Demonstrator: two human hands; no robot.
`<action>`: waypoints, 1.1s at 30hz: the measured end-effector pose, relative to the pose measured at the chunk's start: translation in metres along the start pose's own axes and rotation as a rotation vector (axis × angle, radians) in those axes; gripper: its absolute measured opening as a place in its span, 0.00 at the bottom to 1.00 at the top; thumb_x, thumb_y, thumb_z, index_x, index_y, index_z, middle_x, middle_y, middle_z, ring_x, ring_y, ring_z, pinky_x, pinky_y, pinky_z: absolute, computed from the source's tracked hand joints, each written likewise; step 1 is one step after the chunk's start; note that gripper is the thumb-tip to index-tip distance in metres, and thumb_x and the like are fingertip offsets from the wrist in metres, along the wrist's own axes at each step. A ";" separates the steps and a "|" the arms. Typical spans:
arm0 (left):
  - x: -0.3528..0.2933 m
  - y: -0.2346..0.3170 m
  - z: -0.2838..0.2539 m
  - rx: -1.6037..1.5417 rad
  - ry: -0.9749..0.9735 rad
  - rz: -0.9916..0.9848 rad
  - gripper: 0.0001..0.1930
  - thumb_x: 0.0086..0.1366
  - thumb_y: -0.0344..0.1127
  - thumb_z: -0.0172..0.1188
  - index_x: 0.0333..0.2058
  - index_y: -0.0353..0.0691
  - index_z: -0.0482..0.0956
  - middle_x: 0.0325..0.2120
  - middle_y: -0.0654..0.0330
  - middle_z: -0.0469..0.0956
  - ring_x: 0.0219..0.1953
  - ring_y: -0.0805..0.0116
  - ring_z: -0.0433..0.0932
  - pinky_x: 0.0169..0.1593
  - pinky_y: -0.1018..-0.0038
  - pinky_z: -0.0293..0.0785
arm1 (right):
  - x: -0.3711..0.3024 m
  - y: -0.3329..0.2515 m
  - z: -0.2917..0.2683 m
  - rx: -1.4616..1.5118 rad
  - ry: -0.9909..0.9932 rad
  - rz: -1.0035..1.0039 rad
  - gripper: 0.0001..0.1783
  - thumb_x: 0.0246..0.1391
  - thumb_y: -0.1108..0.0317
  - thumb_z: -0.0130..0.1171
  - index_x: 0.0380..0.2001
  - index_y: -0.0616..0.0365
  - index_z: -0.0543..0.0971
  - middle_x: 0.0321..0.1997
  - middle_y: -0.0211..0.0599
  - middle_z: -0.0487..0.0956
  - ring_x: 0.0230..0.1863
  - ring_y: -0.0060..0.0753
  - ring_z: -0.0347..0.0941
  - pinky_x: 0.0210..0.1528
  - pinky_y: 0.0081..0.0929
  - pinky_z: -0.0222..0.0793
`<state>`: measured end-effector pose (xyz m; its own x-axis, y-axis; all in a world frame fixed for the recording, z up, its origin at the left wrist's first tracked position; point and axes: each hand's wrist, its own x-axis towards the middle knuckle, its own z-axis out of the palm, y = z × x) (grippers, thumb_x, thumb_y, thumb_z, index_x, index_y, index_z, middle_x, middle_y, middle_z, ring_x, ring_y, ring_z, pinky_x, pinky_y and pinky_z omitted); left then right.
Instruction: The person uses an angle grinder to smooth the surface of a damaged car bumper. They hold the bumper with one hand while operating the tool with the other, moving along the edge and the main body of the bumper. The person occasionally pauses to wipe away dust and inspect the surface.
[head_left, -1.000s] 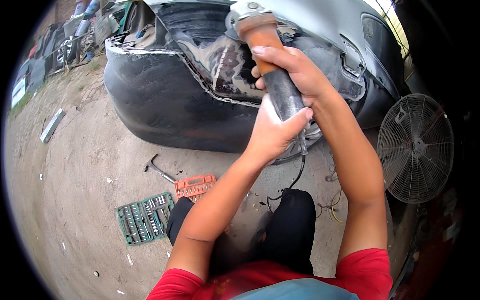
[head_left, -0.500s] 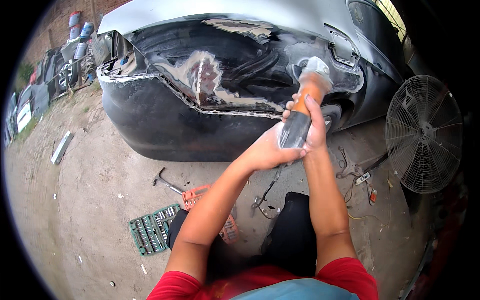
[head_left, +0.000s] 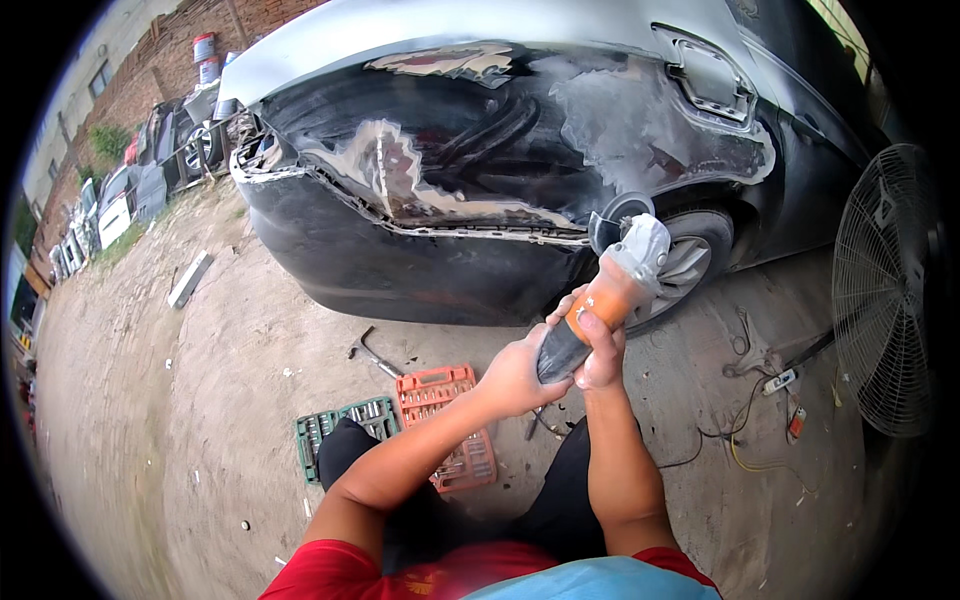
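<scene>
Both hands are wrapped round a dusty orange and black angle grinder [head_left: 606,292]. My left hand [head_left: 518,374] grips the black rear end of its body. Just ahead of it, my right hand [head_left: 602,352] closes round the orange part. The grinder's disc and guard stand in front of the car's rear wheel [head_left: 684,266], below the sanded quarter panel [head_left: 610,112]; I cannot tell if they touch anything. Bare patches and tan filler [head_left: 400,175] show on the dark panel. Below it runs the black rear bumper [head_left: 400,270].
A hammer [head_left: 374,352], a red socket case [head_left: 436,386] and a green socket case [head_left: 340,420] lie on the ground by my legs. To the right stand a large fan [head_left: 885,290], a power strip [head_left: 780,381] and loose cables. Scrap car parts [head_left: 150,180] are heaped far left.
The grinder has come away from the panel below the fuel-filler opening and moved down toward the wheel. Both hands have lowered with it. The view has shifted as well.
</scene>
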<state>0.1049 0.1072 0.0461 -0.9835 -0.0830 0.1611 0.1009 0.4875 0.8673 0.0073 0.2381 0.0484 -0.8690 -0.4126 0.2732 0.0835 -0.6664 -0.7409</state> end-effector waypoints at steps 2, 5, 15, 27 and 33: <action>-0.008 0.000 0.000 -0.019 0.080 -0.008 0.35 0.58 0.40 0.80 0.60 0.33 0.75 0.43 0.42 0.88 0.48 0.46 0.91 0.53 0.58 0.84 | -0.003 0.001 0.006 -0.007 -0.065 -0.018 0.27 0.54 0.61 0.73 0.54 0.61 0.77 0.45 0.45 0.84 0.46 0.40 0.85 0.55 0.40 0.82; -0.024 -0.008 0.007 -0.059 0.210 -0.048 0.30 0.58 0.37 0.80 0.56 0.33 0.78 0.43 0.47 0.89 0.46 0.58 0.90 0.52 0.61 0.84 | -0.008 0.005 0.022 0.007 -0.081 -0.034 0.27 0.53 0.65 0.74 0.54 0.62 0.76 0.45 0.44 0.84 0.46 0.38 0.85 0.56 0.39 0.83; -0.062 0.001 -0.004 -0.124 0.337 -0.118 0.24 0.59 0.36 0.76 0.51 0.33 0.80 0.42 0.55 0.87 0.45 0.68 0.86 0.54 0.66 0.82 | -0.011 0.015 0.050 -0.055 -0.287 0.108 0.38 0.52 0.57 0.82 0.59 0.63 0.75 0.46 0.41 0.85 0.46 0.36 0.86 0.55 0.39 0.83; -0.069 -0.004 -0.020 -0.039 0.421 -0.115 0.24 0.58 0.36 0.76 0.49 0.32 0.78 0.38 0.51 0.88 0.42 0.65 0.87 0.51 0.65 0.83 | -0.007 0.031 0.062 0.046 -0.348 0.163 0.33 0.53 0.66 0.79 0.60 0.59 0.75 0.47 0.39 0.85 0.48 0.35 0.86 0.57 0.38 0.82; -0.063 0.001 -0.013 -0.019 0.369 -0.142 0.27 0.61 0.34 0.75 0.56 0.32 0.78 0.45 0.55 0.87 0.48 0.67 0.85 0.56 0.67 0.81 | -0.005 0.026 0.050 0.018 -0.319 0.092 0.27 0.55 0.71 0.76 0.56 0.62 0.77 0.44 0.38 0.85 0.44 0.32 0.87 0.52 0.33 0.83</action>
<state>0.1691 0.1018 0.0426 -0.8682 -0.4567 0.1941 -0.0263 0.4330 0.9010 0.0383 0.1919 0.0588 -0.6612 -0.6430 0.3865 0.1654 -0.6274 -0.7609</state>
